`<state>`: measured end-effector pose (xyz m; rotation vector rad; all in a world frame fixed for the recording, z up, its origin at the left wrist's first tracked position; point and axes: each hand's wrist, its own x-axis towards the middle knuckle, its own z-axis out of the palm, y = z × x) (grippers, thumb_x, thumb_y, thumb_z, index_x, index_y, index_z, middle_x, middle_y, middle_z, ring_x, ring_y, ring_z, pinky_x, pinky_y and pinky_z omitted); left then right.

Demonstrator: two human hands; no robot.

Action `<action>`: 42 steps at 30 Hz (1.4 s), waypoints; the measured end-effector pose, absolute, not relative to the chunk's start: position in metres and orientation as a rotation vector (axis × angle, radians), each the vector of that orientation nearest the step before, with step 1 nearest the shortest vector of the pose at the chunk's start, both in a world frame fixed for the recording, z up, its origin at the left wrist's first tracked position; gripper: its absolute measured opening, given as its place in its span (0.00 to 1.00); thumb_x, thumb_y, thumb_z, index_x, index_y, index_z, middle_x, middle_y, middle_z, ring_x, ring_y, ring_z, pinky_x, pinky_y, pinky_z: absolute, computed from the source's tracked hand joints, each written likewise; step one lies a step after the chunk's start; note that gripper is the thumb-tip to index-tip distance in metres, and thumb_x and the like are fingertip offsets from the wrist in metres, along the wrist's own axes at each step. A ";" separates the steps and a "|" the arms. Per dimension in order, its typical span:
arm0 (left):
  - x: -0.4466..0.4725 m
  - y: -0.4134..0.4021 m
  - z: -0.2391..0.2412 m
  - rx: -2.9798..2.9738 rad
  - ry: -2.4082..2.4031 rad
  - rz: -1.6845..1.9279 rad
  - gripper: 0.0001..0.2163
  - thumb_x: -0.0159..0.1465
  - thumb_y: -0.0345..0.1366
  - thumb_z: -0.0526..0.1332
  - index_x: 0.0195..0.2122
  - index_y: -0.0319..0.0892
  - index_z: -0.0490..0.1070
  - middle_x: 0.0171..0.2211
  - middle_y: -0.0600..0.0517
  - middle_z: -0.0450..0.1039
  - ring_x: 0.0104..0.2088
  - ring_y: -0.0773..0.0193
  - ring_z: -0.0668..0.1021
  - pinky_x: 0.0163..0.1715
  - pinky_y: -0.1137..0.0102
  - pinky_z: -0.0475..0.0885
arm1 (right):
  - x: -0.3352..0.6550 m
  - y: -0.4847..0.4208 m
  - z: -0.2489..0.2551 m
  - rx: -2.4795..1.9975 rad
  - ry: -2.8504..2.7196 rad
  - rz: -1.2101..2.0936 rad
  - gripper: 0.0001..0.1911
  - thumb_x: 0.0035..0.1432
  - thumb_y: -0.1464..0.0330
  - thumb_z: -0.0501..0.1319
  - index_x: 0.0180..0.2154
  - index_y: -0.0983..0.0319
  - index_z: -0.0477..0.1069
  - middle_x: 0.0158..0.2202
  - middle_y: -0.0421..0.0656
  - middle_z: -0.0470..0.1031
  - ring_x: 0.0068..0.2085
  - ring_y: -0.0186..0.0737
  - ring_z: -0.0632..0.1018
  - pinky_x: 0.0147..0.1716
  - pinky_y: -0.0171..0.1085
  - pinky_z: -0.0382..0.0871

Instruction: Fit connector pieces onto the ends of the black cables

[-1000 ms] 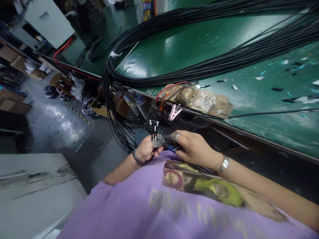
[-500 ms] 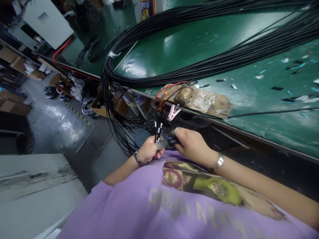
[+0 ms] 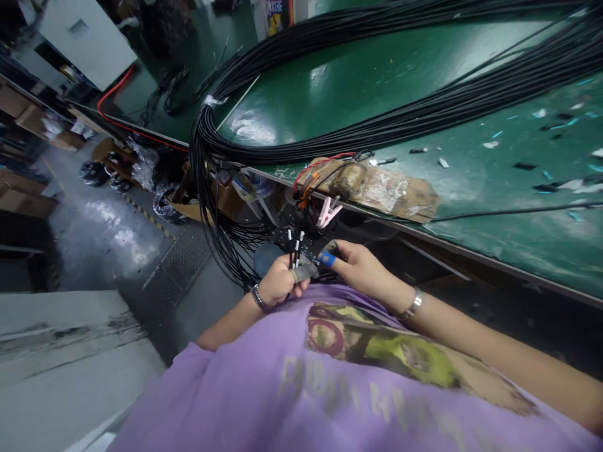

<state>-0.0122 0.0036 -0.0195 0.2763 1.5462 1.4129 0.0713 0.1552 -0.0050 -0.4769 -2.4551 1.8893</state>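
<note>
My left hand (image 3: 279, 280) is closed around several black cables (image 3: 296, 251) whose white-tipped ends stick up above the fist. Grey tape wraps its thumb. Just to the right, my right hand (image 3: 362, 265) points toward the left one. Its thumb wears a blue wrap, and dark grey tape covers the index finger. A gap shows between that thumb and index finger, and I see nothing held there. Over the table edge hangs a large bundle of black cables (image 3: 202, 144), its loose ends falling to the left of my hands.
The green table (image 3: 377, 81) carries the coiled cable bundle and scattered cable scraps. At its edge sit a taped cardboard piece (image 3: 400, 191), red and black wires and a pink clip (image 3: 328, 213). An open cardboard box (image 3: 188, 204) stands under the table; a grey-white surface (image 3: 70, 351) is at left.
My right hand has drawn slightly back from the left, and its blue-wrapped thumb now shows stretched out. The left hand has shifted slightly left with the cables still in it.
</note>
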 end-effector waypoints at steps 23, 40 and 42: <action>-0.008 0.001 -0.019 0.275 1.592 1.536 0.22 0.47 0.53 0.67 0.21 0.39 0.62 0.12 0.61 0.60 0.10 0.78 0.58 0.10 0.78 0.49 | 0.083 0.158 -0.017 -0.275 -2.573 1.410 0.06 0.56 0.66 0.55 0.31 0.60 0.68 0.27 0.42 0.72 0.29 0.38 0.71 0.30 0.37 0.66; -0.002 0.001 -0.013 0.416 1.706 1.340 0.21 0.47 0.51 0.68 0.23 0.40 0.62 0.13 0.60 0.62 0.11 0.77 0.61 0.11 0.79 0.54 | 0.073 0.161 -0.006 -0.145 -2.788 1.442 0.08 0.52 0.68 0.51 0.23 0.60 0.61 0.21 0.39 0.65 0.25 0.34 0.66 0.25 0.33 0.59; -0.002 0.001 -0.013 0.412 1.695 1.344 0.21 0.47 0.51 0.67 0.23 0.40 0.62 0.13 0.60 0.62 0.12 0.77 0.61 0.12 0.79 0.54 | 0.071 0.165 -0.010 -0.224 -2.781 1.677 0.10 0.53 0.66 0.50 0.22 0.60 0.62 0.20 0.38 0.65 0.24 0.34 0.65 0.25 0.33 0.60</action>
